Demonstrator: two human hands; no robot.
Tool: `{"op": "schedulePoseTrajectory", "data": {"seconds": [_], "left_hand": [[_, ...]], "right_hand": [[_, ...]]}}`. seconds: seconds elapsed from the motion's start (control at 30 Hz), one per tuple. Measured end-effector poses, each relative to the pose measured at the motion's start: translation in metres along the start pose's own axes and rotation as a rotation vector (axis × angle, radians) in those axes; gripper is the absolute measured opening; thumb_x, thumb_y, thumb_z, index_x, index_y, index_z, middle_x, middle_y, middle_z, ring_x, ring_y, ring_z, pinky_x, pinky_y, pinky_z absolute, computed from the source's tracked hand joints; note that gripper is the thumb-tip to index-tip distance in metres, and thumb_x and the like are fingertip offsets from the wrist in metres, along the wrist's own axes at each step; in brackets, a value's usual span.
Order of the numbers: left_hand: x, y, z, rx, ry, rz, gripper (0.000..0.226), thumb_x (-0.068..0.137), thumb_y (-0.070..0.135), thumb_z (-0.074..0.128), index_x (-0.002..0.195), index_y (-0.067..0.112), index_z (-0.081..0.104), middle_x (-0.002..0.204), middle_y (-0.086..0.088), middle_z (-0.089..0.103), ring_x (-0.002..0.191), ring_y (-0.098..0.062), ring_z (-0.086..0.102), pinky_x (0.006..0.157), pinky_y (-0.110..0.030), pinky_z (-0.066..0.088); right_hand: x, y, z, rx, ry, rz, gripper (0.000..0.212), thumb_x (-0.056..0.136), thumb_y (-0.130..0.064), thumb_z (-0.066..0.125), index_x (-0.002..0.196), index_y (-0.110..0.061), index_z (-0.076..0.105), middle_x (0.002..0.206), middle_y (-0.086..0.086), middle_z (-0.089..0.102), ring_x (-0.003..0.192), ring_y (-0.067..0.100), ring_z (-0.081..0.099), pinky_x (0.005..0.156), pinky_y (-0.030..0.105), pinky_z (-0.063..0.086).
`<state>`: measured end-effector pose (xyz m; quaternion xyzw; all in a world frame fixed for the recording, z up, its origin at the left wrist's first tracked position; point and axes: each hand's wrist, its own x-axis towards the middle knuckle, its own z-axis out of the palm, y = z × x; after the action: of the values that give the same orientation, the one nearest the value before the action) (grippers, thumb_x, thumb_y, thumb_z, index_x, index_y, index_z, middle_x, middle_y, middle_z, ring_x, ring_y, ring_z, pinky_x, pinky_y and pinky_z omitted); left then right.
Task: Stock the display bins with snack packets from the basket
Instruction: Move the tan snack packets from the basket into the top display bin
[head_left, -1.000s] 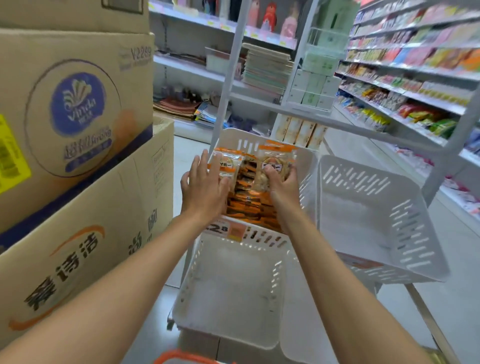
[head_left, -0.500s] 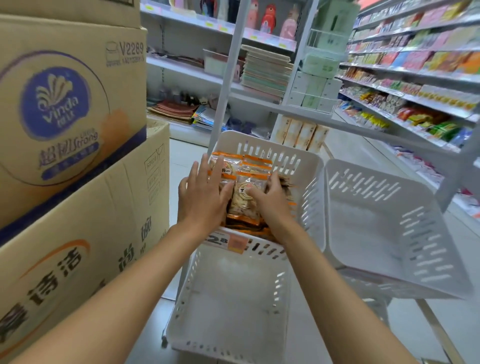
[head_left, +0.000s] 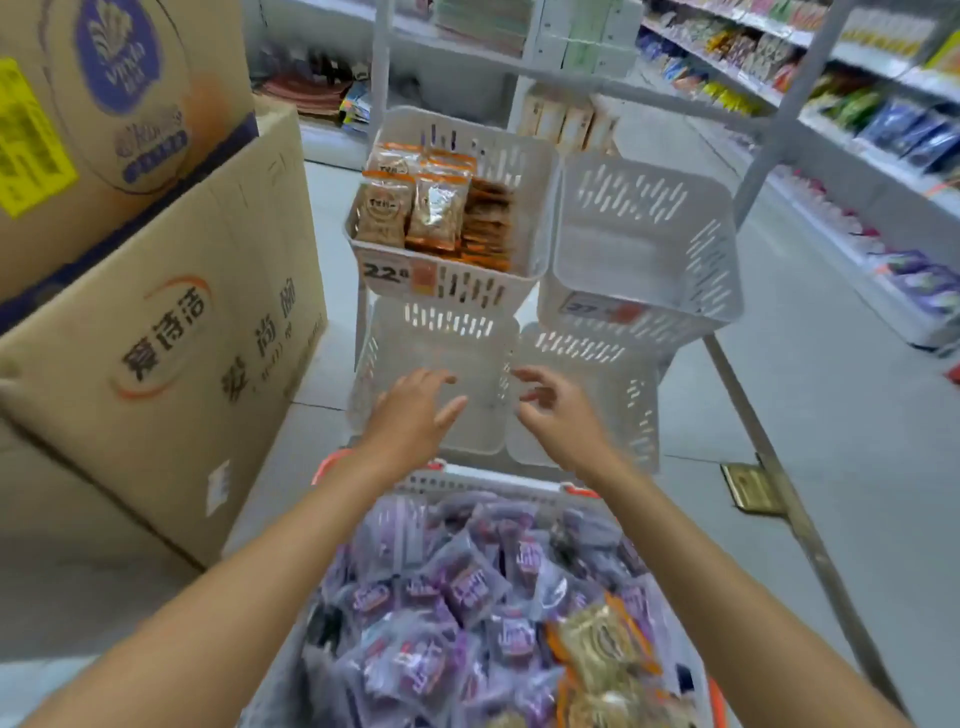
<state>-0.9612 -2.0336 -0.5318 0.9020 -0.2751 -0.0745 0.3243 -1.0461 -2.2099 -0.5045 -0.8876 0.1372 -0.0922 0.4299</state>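
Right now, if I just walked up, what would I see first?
Probably the basket at the bottom, heaped with purple snack packets. Above it, the left hand and right hand hover empty over bare white bins, and the upper left bin holds orange packets. Big cardboard boxes fill the left side.

The left hand (head_left: 415, 410) and right hand (head_left: 558, 415) hover empty, fingers loose, above the lower bins (head_left: 441, 323). At twelve o'clock orange packets (head_left: 436, 213) fill an upper bin (head_left: 467, 297); at six, the basket (head_left: 483, 480) holds purple packets (head_left: 467, 597).
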Motion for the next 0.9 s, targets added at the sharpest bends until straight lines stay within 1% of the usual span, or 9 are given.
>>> {"op": "schedulePoseTrajectory", "data": {"seconds": [0.13, 0.2, 0.4, 0.5, 0.57, 0.63, 0.73, 0.8, 0.9], "left_hand": [[-0.056, -0.001, 0.062, -0.108, -0.094, -0.03, 0.039, 0.099, 0.027, 0.058, 0.131, 0.007, 0.059, 0.132, -0.014, 0.059, 0.121, -0.029, 0.055, 0.101, -0.033, 0.039], [-0.076, 0.003, 0.085, -0.164, -0.136, -0.023, 0.035, 0.098, 0.026, 0.059, 0.129, 0.009, 0.061, 0.128, -0.011, 0.062, 0.118, -0.027, 0.057, 0.1, -0.034, 0.042], [-0.119, 0.021, 0.118, -0.19, -0.26, 0.017, 0.041, 0.098, 0.027, 0.06, 0.137, 0.017, 0.054, 0.142, -0.002, 0.053, 0.128, -0.017, 0.05, 0.103, -0.027, 0.037], [-0.128, 0.033, 0.122, -0.203, -0.319, 0.063, 0.056, 0.094, 0.031, 0.065, 0.145, 0.022, 0.044, 0.151, 0.003, 0.043, 0.134, -0.012, 0.041, 0.105, -0.022, 0.031], [-0.131, 0.045, 0.122, -0.254, -0.42, 0.08, 0.079, 0.087, 0.039, 0.073, 0.153, 0.027, 0.031, 0.154, 0.011, 0.035, 0.137, -0.008, 0.036, 0.113, -0.03, 0.032], [-0.131, 0.053, 0.125, -0.307, -0.495, 0.049, 0.078, 0.081, 0.039, 0.079, 0.148, 0.028, 0.04, 0.138, 0.016, 0.05, 0.12, -0.001, 0.05, 0.102, -0.03, 0.044], [-0.127, 0.045, 0.127, -0.503, -0.482, -0.064, 0.02, 0.082, 0.016, 0.079, 0.099, 0.017, 0.068, 0.078, 0.009, 0.072, 0.071, -0.004, 0.067, 0.065, -0.025, 0.053], [-0.129, 0.031, 0.124, -0.615, -0.451, -0.172, 0.015, 0.086, 0.007, 0.074, 0.097, 0.013, 0.066, 0.081, -0.002, 0.071, 0.074, -0.014, 0.069, 0.063, -0.025, 0.057], [-0.134, 0.014, 0.125, -0.771, -0.438, -0.323, 0.019, 0.092, 0.006, 0.067, 0.108, 0.016, 0.064, 0.103, -0.015, 0.071, 0.089, -0.026, 0.07, 0.082, -0.042, 0.06]], "right_hand": [[-0.089, 0.08, -0.031, -0.215, -0.229, 0.141, 0.042, 0.089, -0.009, 0.067, 0.13, -0.007, 0.06, 0.131, 0.005, 0.059, 0.123, 0.019, 0.055, 0.097, 0.016, 0.041], [-0.127, 0.113, -0.043, -0.256, -0.287, 0.196, 0.041, 0.088, -0.01, 0.068, 0.129, -0.009, 0.061, 0.124, -0.004, 0.059, 0.123, 0.019, 0.055, 0.087, 0.002, 0.037], [-0.184, 0.17, -0.022, -0.683, -0.509, 0.235, 0.062, 0.079, -0.036, 0.073, 0.133, -0.019, 0.047, 0.118, 0.004, 0.059, 0.121, 0.025, 0.044, 0.112, 0.044, 0.028], [-0.183, 0.161, -0.025, -0.404, -0.393, 0.229, 0.052, 0.08, -0.008, 0.068, 0.125, -0.019, 0.045, 0.101, 0.006, 0.058, 0.094, 0.02, 0.055, 0.085, 0.036, 0.046], [-0.174, 0.145, -0.029, -0.184, -0.337, 0.194, 0.052, 0.08, -0.002, 0.07, 0.121, -0.021, 0.045, 0.087, -0.005, 0.053, 0.074, 0.002, 0.053, 0.064, 0.023, 0.043], [-0.163, 0.127, -0.029, 0.008, -0.322, 0.14, 0.059, 0.08, -0.001, 0.073, 0.127, -0.024, 0.045, 0.084, -0.017, 0.053, 0.068, -0.008, 0.054, 0.062, 0.014, 0.043], [-0.153, 0.118, -0.026, 0.108, -0.339, 0.116, 0.087, 0.083, -0.005, 0.073, 0.151, -0.033, 0.027, 0.103, -0.013, 0.062, 0.083, -0.002, 0.064, 0.071, 0.017, 0.051], [-0.153, 0.128, -0.023, -0.112, -0.328, 0.174, 0.088, 0.089, -0.02, 0.07, 0.156, -0.028, 0.014, 0.129, 0.003, 0.06, 0.109, 0.009, 0.062, 0.084, 0.021, 0.05], [-0.164, 0.165, -0.009, -0.603, -0.44, 0.305, 0.087, 0.092, -0.043, 0.062, 0.157, -0.02, 0.008, 0.143, 0.014, 0.05, 0.135, 0.033, 0.041, 0.103, 0.038, 0.037]]}}
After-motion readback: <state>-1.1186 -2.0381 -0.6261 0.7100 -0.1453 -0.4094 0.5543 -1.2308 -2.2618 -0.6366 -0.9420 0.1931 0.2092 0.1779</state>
